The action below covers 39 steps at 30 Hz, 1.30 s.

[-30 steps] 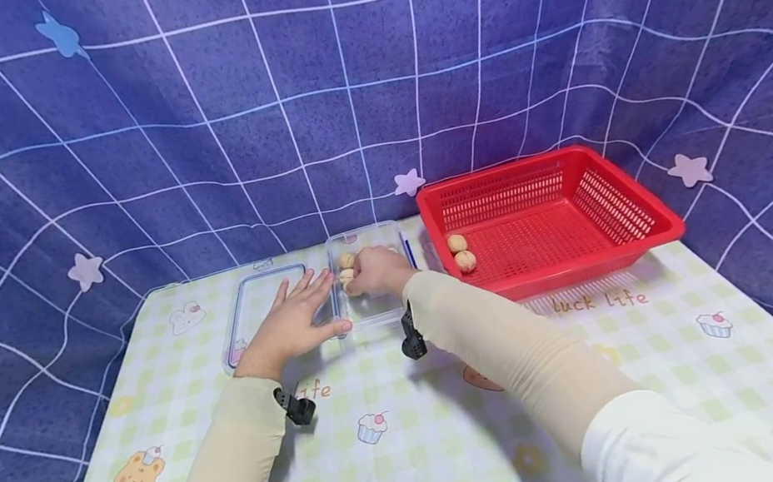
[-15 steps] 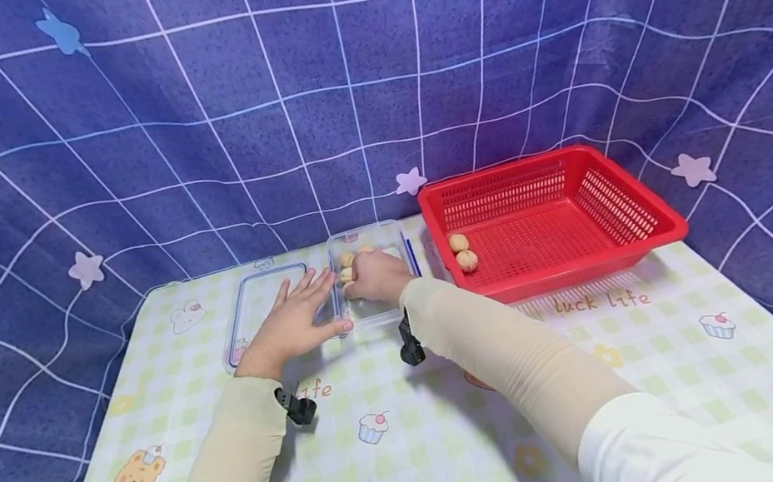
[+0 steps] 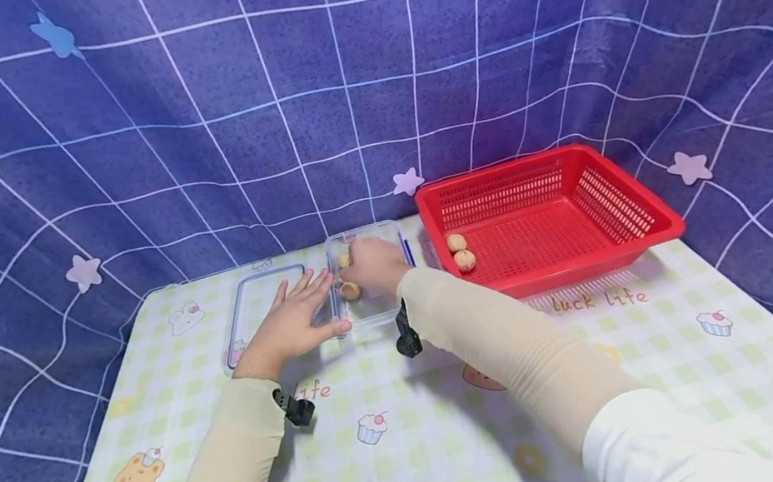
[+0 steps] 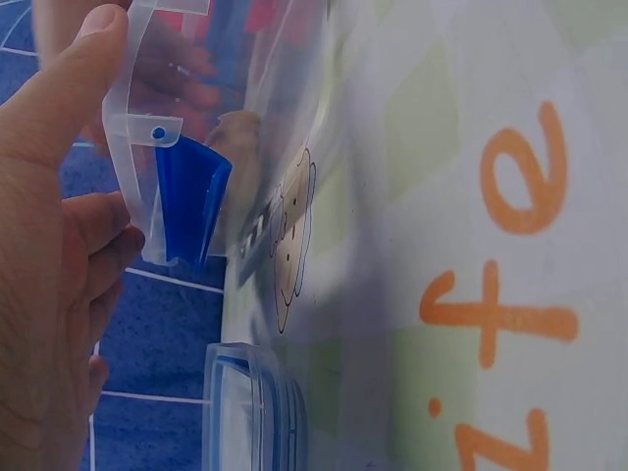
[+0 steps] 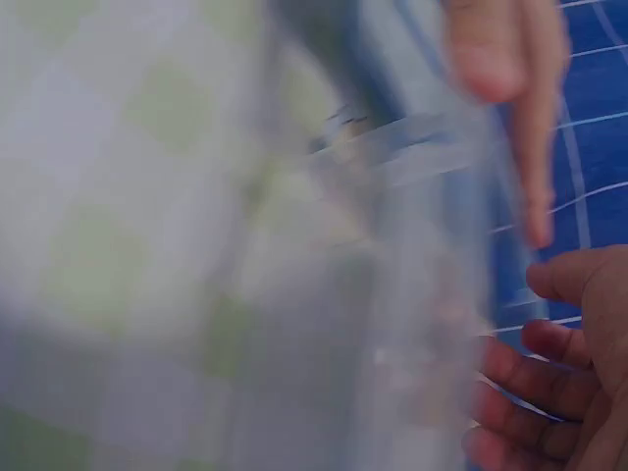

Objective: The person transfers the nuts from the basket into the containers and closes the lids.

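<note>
A clear plastic container (image 3: 377,322) with a few walnuts inside stands near the back of the table. My left hand (image 3: 293,319) is spread at its left side, fingers at the rim and thumb by the front corner. My right hand (image 3: 377,263) reaches down into the container with bent fingers. One walnut (image 3: 350,291) lies just left of it; another shows partly behind its fingertips. In the right wrist view the right hand (image 5: 559,363) appears through blurred plastic, so whether it holds a walnut is unclear. A blue latch (image 4: 191,196) hangs from the container in the left wrist view.
A clear lid (image 3: 255,300) with a blue seal lies left of the container, partly under the left hand. To the right stands a red slotted basket (image 3: 515,285) with two walnuts (image 3: 462,254) at its left. A blue curtain (image 3: 225,132) hangs behind the table.
The right hand has shifted slightly toward the back of the container. The nearest walnut shows more fully, and the one in the middle is no longer visible. My left hand stays in place.
</note>
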Each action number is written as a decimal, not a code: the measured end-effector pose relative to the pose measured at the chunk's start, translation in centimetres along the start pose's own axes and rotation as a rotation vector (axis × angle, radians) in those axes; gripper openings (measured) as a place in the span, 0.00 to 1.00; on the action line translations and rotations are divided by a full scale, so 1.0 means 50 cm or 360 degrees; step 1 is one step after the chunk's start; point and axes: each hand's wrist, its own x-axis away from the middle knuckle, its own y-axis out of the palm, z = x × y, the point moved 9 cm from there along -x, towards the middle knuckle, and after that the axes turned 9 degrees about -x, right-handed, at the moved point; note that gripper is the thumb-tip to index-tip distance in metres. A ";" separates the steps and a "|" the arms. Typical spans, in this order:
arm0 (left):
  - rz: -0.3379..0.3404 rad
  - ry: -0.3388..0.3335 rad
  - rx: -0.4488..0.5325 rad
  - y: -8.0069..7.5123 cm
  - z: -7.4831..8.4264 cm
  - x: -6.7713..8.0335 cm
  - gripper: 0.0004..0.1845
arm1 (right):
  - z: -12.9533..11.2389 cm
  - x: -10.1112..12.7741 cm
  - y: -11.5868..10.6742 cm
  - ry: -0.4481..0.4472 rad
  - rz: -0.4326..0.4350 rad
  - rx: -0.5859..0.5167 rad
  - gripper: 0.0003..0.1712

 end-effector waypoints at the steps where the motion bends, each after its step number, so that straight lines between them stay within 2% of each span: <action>1: 0.0000 0.0002 0.0001 -0.001 0.000 0.000 0.53 | -0.005 0.002 -0.013 0.0003 0.0007 -0.0019 0.19; 4: -0.0001 0.0001 0.0011 -0.003 0.001 0.002 0.53 | -0.015 0.007 -0.057 0.0041 0.0061 -0.0081 0.14; 8: -0.0013 -0.0010 0.0007 0.000 -0.002 0.004 0.53 | -0.013 0.006 -0.105 0.0097 0.0108 -0.0171 0.14; 12: -0.0020 -0.0023 -0.0009 0.004 -0.007 0.004 0.53 | -0.006 0.006 -0.146 0.0065 0.0136 -0.0255 0.14; 16: -0.0020 -0.0027 -0.0009 0.004 -0.007 0.005 0.53 | 0.016 0.007 -0.182 0.0055 0.0163 -0.0348 0.14; 21: -0.0024 -0.0028 0.0000 0.000 -0.003 0.008 0.53 | 0.059 0.010 -0.223 0.0091 0.0232 -0.0556 0.13; 28: -0.0026 -0.0027 -0.0003 0.002 -0.004 0.006 0.53 | 0.138 0.013 -0.254 0.0189 0.0304 -0.0902 0.10; 33: -0.0028 -0.0021 0.0009 0.003 -0.001 0.004 0.53 | 0.189 0.015 -0.271 0.0167 0.0345 -0.0977 0.10; 39: -0.0027 -0.0015 0.0017 -0.001 0.004 0.001 0.53 | 0.240 0.018 -0.278 0.0163 0.0312 -0.1014 0.11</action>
